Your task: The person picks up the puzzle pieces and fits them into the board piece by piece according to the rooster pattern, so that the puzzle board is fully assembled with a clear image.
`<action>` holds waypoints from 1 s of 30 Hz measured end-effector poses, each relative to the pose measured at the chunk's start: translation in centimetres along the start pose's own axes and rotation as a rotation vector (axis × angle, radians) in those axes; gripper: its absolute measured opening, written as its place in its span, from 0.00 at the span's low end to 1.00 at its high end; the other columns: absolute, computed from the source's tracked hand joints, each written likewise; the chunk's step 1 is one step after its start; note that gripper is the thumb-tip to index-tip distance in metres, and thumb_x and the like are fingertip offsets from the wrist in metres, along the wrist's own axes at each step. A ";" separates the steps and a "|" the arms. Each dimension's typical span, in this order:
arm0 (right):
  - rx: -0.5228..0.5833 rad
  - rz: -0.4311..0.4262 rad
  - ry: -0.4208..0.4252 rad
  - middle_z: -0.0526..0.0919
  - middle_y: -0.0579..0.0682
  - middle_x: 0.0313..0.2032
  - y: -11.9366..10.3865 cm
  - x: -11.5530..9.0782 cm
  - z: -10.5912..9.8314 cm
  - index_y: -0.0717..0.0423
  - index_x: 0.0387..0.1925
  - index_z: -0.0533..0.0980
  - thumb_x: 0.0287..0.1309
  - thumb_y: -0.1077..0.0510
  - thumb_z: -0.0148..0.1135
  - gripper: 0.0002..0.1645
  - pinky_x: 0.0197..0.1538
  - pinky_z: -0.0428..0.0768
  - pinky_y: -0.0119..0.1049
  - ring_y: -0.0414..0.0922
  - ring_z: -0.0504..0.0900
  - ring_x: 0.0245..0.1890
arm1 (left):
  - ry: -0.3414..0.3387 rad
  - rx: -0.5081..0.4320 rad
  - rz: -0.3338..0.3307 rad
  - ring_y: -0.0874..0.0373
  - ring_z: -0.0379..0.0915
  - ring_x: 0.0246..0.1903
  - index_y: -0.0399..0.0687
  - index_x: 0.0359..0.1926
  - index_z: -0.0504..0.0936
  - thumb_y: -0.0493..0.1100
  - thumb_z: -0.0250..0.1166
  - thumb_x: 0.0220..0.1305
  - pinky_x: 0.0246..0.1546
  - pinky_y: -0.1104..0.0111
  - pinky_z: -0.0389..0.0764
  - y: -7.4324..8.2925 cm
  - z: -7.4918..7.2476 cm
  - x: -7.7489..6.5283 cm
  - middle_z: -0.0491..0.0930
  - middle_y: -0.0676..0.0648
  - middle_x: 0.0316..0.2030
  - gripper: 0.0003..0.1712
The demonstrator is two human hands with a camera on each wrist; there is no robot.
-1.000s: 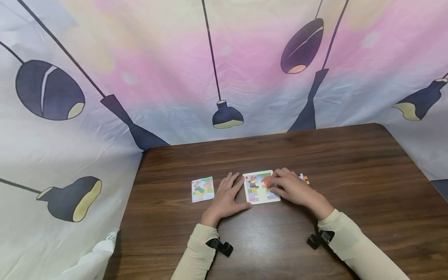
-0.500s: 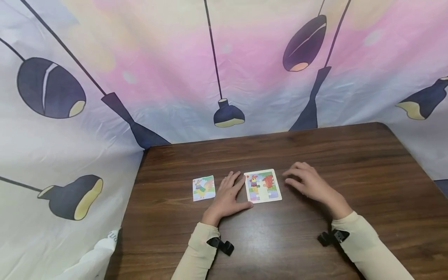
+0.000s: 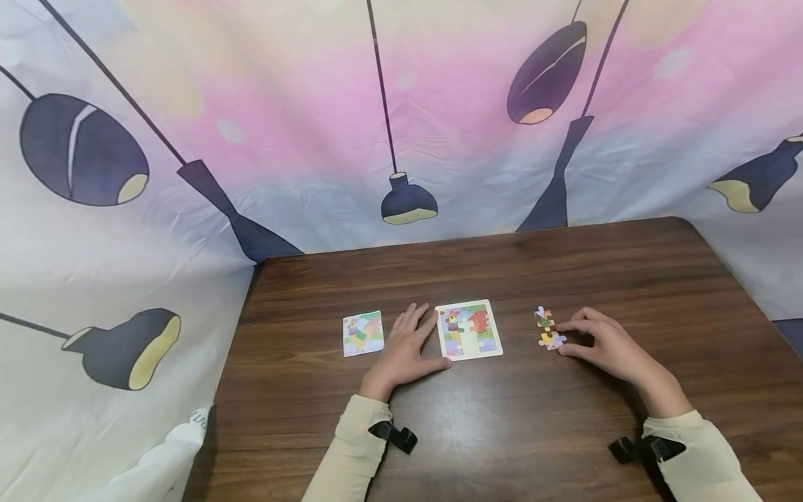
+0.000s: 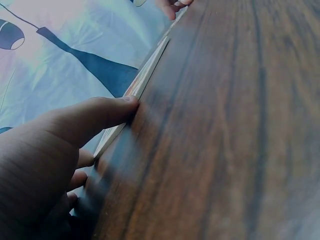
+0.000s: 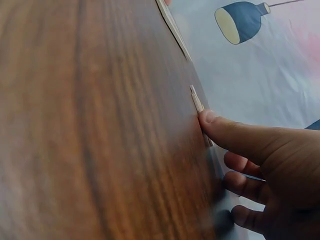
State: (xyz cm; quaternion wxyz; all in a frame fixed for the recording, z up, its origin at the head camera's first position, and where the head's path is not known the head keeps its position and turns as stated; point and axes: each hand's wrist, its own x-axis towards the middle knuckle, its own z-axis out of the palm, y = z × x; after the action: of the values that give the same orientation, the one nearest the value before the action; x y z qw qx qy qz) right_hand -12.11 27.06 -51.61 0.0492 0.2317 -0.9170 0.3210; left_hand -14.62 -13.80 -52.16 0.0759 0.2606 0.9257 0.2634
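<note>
A square puzzle board (image 3: 469, 355) lies on the table, its rooster picture partly filled and a pale gap at the lower middle. My left hand (image 3: 403, 352) rests along its left side with fingers spread, the thumb touching the near left corner. Off to the right lie loose puzzle pieces: one with green and red (image 3: 544, 319), another yellow and purple (image 3: 552, 341). Over the right side of these pieces my right hand (image 3: 605, 343) has its forefinger and thumb apart. In the right wrist view, its thumb (image 5: 212, 120) touches a piece's edge.
A small square picture card (image 3: 363, 334) with a rooster lies left of my left hand. The brown wooden table (image 3: 489, 432) meets a cloth backdrop (image 3: 301, 139) printed with lamps along its back and left side.
My right hand has left the board, with a red piece now lying at the upper right of the picture, and moved right to the loose pieces. The left hand has stayed in place.
</note>
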 end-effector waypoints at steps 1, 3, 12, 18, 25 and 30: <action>0.005 0.002 -0.007 0.77 0.40 0.39 0.1 0.0 0.0 0.57 0.51 0.88 0.55 0.60 0.81 0.20 0.31 0.69 0.30 0.33 0.68 0.31 | 0.003 -0.004 0.001 0.41 0.38 0.83 0.46 0.83 0.60 0.65 0.72 0.65 0.81 0.44 0.45 0.0 0.0 0.0 0.51 0.41 0.83 0.55; 0.017 0.003 -0.015 0.77 0.39 0.38 0.2 -0.1 0.0 0.55 0.49 0.89 0.56 0.60 0.81 0.17 0.30 0.69 0.30 0.32 0.69 0.31 | 0.007 -0.003 0.003 0.41 0.38 0.83 0.46 0.83 0.60 0.65 0.72 0.65 0.81 0.44 0.45 -0.1 -0.1 0.1 0.51 0.41 0.83 0.55; 0.006 -0.022 -0.008 0.79 0.37 0.38 0.1 0.0 0.1 0.49 0.43 0.88 0.56 0.60 0.81 0.13 0.32 0.73 0.31 0.32 0.73 0.33 | 0.007 0.005 -0.001 0.43 0.37 0.83 0.47 0.83 0.59 0.65 0.72 0.65 0.82 0.46 0.45 -0.3 0.1 0.2 0.50 0.41 0.83 0.55; -0.077 -0.069 0.001 0.78 0.36 0.36 -0.9 -0.4 0.4 0.48 0.38 0.87 0.56 0.62 0.80 0.11 0.32 0.76 0.32 0.30 0.74 0.33 | 0.018 0.003 0.015 0.40 0.38 0.83 0.45 0.82 0.61 0.64 0.72 0.65 0.81 0.44 0.46 -0.2 -0.2 0.3 0.51 0.40 0.83 0.55; -0.153 -0.074 0.006 0.79 0.38 0.37 -1.3 -0.5 1.0 0.48 0.40 0.84 0.58 0.61 0.79 0.12 0.41 0.79 0.46 0.38 0.78 0.37 | 0.014 0.015 -0.006 0.42 0.37 0.83 0.47 0.83 0.60 0.65 0.72 0.65 0.81 0.46 0.45 -0.1 -0.4 0.2 0.51 0.42 0.83 0.55; -0.143 -0.091 0.011 0.78 0.37 0.37 -1.3 -0.9 1.1 0.49 0.40 0.83 0.57 0.64 0.78 0.13 0.41 0.79 0.45 0.37 0.78 0.37 | 0.000 0.015 0.000 0.42 0.38 0.83 0.46 0.83 0.60 0.65 0.72 0.65 0.81 0.45 0.46 -0.1 -0.1 0.0 0.51 0.41 0.83 0.55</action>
State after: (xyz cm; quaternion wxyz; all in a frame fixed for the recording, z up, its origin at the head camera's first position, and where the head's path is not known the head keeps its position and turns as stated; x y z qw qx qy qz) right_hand -10.68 25.85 -51.95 0.0853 0.2671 -0.9258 0.2534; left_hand -14.70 -13.92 -52.16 0.0740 0.2612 0.9277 0.2564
